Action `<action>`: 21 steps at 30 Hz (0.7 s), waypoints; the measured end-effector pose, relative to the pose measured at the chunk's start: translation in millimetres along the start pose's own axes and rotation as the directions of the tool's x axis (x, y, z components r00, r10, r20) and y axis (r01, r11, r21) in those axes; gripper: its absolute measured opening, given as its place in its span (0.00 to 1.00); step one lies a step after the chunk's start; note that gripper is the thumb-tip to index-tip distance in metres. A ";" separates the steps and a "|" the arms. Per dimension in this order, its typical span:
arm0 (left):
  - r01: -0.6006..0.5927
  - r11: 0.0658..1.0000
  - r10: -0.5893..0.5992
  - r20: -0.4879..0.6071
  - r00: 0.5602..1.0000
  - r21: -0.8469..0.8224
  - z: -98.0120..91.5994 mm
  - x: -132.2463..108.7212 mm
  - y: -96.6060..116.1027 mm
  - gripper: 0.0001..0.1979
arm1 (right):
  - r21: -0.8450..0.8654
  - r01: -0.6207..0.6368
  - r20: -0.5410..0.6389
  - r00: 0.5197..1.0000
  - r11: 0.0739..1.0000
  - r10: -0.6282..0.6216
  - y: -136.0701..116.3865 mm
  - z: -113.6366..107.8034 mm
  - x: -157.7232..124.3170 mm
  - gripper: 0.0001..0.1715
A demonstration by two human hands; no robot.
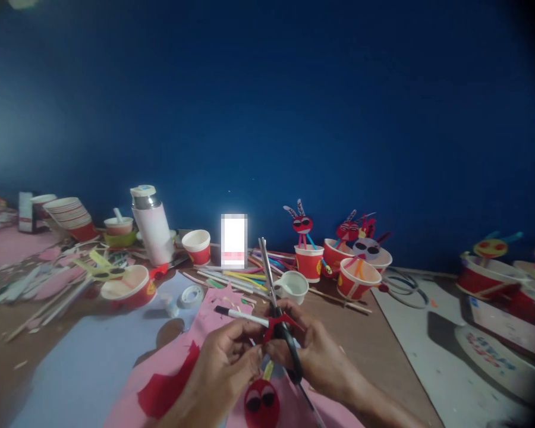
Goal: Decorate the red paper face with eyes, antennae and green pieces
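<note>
My left hand [229, 359] is closed on a small red paper cutout [274, 324], and a white marker [245, 315] with a dark end sticks out from its fingers. In my right hand [314, 342] is a pair of scissors [289, 351] with black handles, its blades pointing up and away from me. The right fingertips also meet the red cutout. Below my hands lies a red oval paper face [262, 403] with dark half-lidded eyes and a yellow strip at its top. A larger red paper scrap [169, 383] rests on pink paper [129, 401] beside my left wrist.
Behind my hands stand a white cup [293, 288], coloured sticks [236, 280] and a flask [151, 229]. Red paper cups with paper-faced figures [310, 261] line the right back. Stacked cups [71, 217] and scraps occupy the left; a phone [508, 324] lies far right.
</note>
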State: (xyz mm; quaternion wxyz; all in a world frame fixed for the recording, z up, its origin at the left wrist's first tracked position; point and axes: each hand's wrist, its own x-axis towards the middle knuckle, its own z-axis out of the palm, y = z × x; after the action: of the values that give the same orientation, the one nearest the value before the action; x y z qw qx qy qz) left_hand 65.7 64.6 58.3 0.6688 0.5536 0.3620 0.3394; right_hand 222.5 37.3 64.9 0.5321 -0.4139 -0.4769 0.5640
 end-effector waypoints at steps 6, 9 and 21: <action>0.034 0.992 -0.032 -0.013 0.999 0.120 -3.7 -0.2 3.4 0.09 | -0.069 0.002 -0.005 1.000 0.998 -0.003 -2.3 -2.1 0.1 0.17; 0.084 0.989 -0.083 -0.013 0.996 0.118 -4.1 1.1 11.0 0.07 | -0.093 -0.025 0.025 0.999 0.995 0.028 -2.6 -6.2 1.2 0.18; 0.094 0.994 -0.087 -0.127 0.988 0.053 -11.2 3.5 26.1 0.04 | -0.044 -0.017 0.068 0.997 0.999 0.020 -5.3 -6.2 0.7 0.23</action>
State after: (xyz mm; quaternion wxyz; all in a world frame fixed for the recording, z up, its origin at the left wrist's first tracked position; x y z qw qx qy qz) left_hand 56.5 77.2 82.2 0.6431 0.5339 0.4375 0.3317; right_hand 229.6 38.5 68.9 0.5010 -0.4102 -0.5031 0.5724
